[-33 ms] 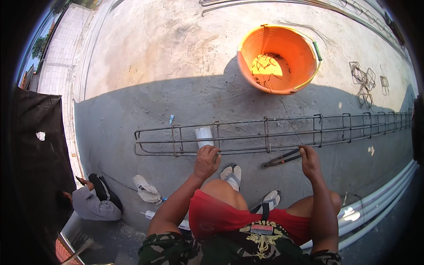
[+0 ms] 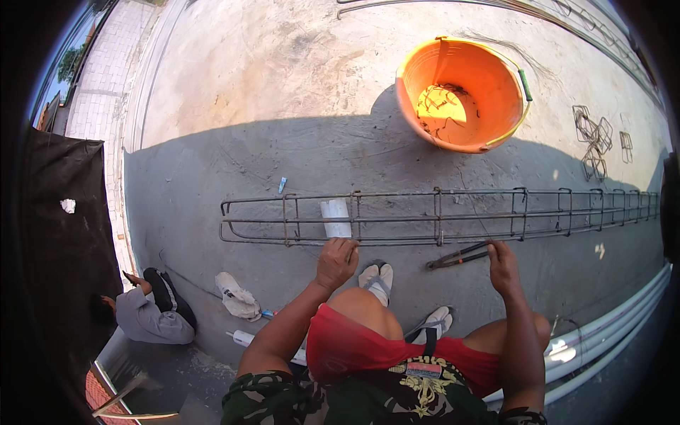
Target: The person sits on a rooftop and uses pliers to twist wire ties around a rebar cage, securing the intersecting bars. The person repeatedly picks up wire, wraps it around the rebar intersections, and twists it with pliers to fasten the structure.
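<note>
A long rebar cage [image 2: 397,221] with rectangular stirrups lies across the floor in front of me. My left hand [image 2: 337,263] is closed on its near bar, just below a short white pipe piece [image 2: 336,218] seen through the bars. Farther right, my right hand [image 2: 503,266] is closed at the cage's near side, fingers pinched on a thin wire [image 2: 473,191] that runs up across the bars. Black-handled pincers [image 2: 453,258] lie on the floor, their handle ends reaching the right hand; whether it touches them I cannot tell.
Beyond the cage stands an orange bucket [image 2: 489,95] with wire bits inside. Loose stirrups [image 2: 593,138] lie at right, white pipes [image 2: 609,333] at lower right. A pale crumpled bag [image 2: 237,297] is left of my feet. Another person [image 2: 152,312] sits at far left.
The whole view has shifted slightly, with the bucket and cage appearing a little farther right. Both hands stay at about the same places along the cage.
</note>
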{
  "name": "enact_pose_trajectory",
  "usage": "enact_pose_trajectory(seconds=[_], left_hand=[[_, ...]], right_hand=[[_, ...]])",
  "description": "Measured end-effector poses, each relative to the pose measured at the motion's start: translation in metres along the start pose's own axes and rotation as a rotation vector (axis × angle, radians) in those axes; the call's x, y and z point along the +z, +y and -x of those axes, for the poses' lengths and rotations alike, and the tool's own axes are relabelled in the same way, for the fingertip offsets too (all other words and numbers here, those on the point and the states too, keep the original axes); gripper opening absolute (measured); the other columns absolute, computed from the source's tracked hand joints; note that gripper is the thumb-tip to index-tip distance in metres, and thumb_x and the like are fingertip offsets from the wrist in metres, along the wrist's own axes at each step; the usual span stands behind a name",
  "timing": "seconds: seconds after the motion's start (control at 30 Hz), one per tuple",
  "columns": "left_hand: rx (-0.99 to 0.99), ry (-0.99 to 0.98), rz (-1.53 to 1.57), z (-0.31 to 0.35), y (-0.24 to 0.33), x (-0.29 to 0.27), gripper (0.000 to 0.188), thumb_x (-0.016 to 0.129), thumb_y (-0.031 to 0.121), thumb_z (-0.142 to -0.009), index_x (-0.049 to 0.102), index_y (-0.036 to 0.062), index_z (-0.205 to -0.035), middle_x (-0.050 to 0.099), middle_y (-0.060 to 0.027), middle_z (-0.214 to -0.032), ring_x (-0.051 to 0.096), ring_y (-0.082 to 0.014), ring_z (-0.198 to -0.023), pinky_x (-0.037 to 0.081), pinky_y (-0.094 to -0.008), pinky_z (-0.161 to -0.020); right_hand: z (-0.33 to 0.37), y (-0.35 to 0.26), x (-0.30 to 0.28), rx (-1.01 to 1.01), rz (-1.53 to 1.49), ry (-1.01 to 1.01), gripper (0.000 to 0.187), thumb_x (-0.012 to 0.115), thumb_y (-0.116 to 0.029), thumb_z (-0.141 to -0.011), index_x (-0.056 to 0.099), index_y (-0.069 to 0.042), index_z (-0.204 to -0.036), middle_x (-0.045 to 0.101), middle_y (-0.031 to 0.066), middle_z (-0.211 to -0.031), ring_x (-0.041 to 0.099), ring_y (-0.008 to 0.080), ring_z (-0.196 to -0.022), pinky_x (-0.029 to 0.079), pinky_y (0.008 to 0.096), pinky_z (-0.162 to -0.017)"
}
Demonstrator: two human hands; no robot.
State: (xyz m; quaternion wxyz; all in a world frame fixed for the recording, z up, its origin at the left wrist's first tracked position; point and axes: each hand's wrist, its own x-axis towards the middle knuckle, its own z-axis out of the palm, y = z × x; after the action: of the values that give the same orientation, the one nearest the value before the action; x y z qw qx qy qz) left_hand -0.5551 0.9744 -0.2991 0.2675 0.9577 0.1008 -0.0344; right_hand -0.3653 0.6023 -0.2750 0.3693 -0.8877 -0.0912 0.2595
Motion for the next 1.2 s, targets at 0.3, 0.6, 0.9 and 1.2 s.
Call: enact_pose_trajectory(seconds=[0.3,0.6,0.9,1.2], left_hand=[[-0.903,0.016,0.387,0.085,-0.058,0.084,0.068,0.074,0.025,-0.080,0.043,-0.0003,-0.134,0.065,-0.0157,-0.101,0.064,-0.0284,-0.091,0.051,-0.0391,-0.081],[-0.751,0.107,0.117,0.053,-0.109,0.131,0.044,0.064,0.020,-0.085,0.053,0.0071,-0.125,0.063,-0.0225,-0.110,0.061,-0.0431,-0.097,0.051,-0.0504,-0.080],[-0.714,0.112,0.102,0.048,-0.121,0.111,0.029,0.058,0.011,-0.086,0.058,0.0064,-0.115,0.064,-0.0229,-0.104,0.061,-0.0442,-0.096,0.049,-0.0490,-0.080],[-0.694,-0.020,0.026,0.139,-0.104,0.091,0.040,0.061,0.021,-0.088,0.052,0.0010,-0.122,0.061,-0.0226,-0.114,0.059,-0.0430,-0.103,0.049,-0.0479,-0.085]], right_hand=[[-0.038,-0.012,0.036,-0.381,0.541,-0.066,0.020,0.052,-0.015,-0.095,0.063,-0.003,-0.107,0.062,0.0168,-0.096,0.057,0.0360,-0.092,0.043,0.0455,-0.085],[-0.063,-0.016,0.050,-0.200,0.495,-0.405,0.025,0.052,-0.020,-0.095,0.056,0.001,-0.082,0.062,0.0226,-0.084,0.057,0.0435,-0.084,0.044,0.0497,-0.073],[-0.060,-0.019,0.053,-0.130,0.508,-0.401,0.029,0.051,-0.023,-0.096,0.057,0.001,-0.081,0.062,0.0257,-0.079,0.059,0.0462,-0.079,0.045,0.0524,-0.070],[-0.064,-0.011,0.047,-0.180,0.534,-0.435,0.034,0.049,-0.029,-0.096,0.059,-0.001,-0.078,0.064,0.0220,-0.074,0.063,0.0426,-0.075,0.049,0.0515,-0.071]])
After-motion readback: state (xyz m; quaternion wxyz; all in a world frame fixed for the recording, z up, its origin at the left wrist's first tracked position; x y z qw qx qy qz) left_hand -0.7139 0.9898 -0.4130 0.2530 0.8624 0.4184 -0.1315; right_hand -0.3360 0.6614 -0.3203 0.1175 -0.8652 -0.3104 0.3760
